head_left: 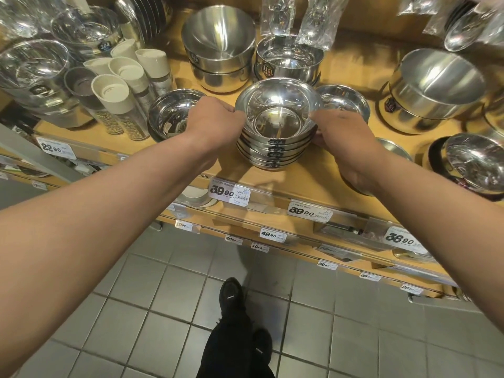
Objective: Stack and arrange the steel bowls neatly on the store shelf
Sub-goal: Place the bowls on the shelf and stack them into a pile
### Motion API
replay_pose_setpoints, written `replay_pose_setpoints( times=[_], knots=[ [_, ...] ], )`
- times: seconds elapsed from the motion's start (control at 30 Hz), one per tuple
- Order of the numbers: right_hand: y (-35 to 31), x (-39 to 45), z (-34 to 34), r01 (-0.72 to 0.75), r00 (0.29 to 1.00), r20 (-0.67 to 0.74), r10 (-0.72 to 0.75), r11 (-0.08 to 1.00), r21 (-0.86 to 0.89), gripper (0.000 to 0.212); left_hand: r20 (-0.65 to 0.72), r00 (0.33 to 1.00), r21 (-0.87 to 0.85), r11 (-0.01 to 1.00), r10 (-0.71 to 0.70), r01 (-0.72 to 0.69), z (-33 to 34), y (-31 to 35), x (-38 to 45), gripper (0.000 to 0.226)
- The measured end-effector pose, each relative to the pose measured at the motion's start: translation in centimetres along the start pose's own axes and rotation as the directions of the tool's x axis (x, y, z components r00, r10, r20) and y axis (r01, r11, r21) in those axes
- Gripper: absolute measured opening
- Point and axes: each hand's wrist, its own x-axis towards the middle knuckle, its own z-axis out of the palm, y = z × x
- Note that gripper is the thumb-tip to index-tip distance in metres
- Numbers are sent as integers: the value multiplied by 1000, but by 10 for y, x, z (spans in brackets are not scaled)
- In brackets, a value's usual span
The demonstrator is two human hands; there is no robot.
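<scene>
A: What's on the shelf (305, 184)?
B: Big deep steel bowls (218, 47) at twelve o'clock; the nested stack of bowls (275, 132) stands dead centre, near the front edge.
A: And the hands?
B: Left hand (210, 121) grips the stack at nine o'clock, right hand (341, 132) at three (fingers curled round the rims).
A: Anything smaller?
B: A single bowl (170, 115) just left.
</scene>
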Motion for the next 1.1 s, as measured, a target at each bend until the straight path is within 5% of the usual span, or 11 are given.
replay_pose_setpoints(
  times=[0.1, 0.4, 0.53, 0.67, 0.8, 0.9, 1.1],
  knots=[
    [-2, -2, 1, -10, 1000, 2, 10, 1000, -2, 71, 16, 1000, -48, 999, -3, 4, 0, -2, -1, 16],
    [1, 5, 1, -47, 998, -42, 46, 999, -5, 74, 76, 993, -195, 975, -90, 103, -1, -11, 4, 22],
    [-1, 2, 4, -44, 998, -41, 43, 999, -11, 30, 83, 991, -166, 980, -101, 114, -3, -11, 4, 37],
    [-3, 0, 6, -29, 997, -70, 29, 1000, -7, 22, 70, 993, -161, 982, -90, 100, -2, -10, 7, 20],
    [0, 2, 3, -40, 996, -78, 36, 998, -47, 31, 93, 994, -138, 988, -62, 75, -2, -6, 6, 5],
    [0, 2, 1, -67, 994, -99, 56, 991, -115, 63, 90, 994, -114, 991, -67, 77, -3, -4, 8, 4],
    [-8, -5, -1, -64, 998, -8, 64, 975, -211, 60, 88, 984, -65, 985, -156, 162, -3, 3, 11, 29]
  ],
)
